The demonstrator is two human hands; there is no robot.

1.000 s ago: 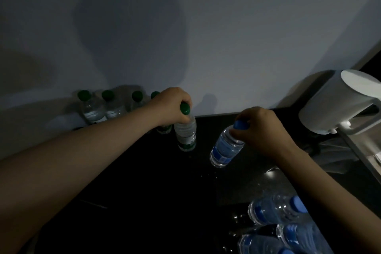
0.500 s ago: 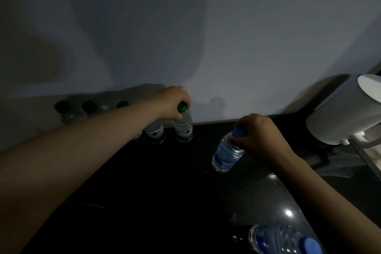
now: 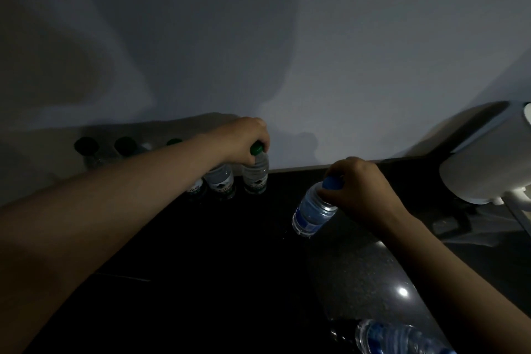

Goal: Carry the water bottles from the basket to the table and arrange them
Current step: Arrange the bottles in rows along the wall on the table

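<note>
1. Head view: my left grip (image 3: 244,141) curls round the cap of a green-capped bottle (image 3: 255,178), standing it upright at the right end of the row (image 3: 219,181) by the wall, I judge to extend that line.
2. My right grip (image 3: 359,190) pinches the blue-capped bottle (image 3: 313,210) by its neck, tilted over the dark surface (image 3: 230,267), probably bound for its own spot.
3. Both bottles are small, clear and labelled.

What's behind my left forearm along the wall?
Green-capped bottles in a row: three caps show above the arm, two labelled bodies below it. The arm covers the rest.
</note>
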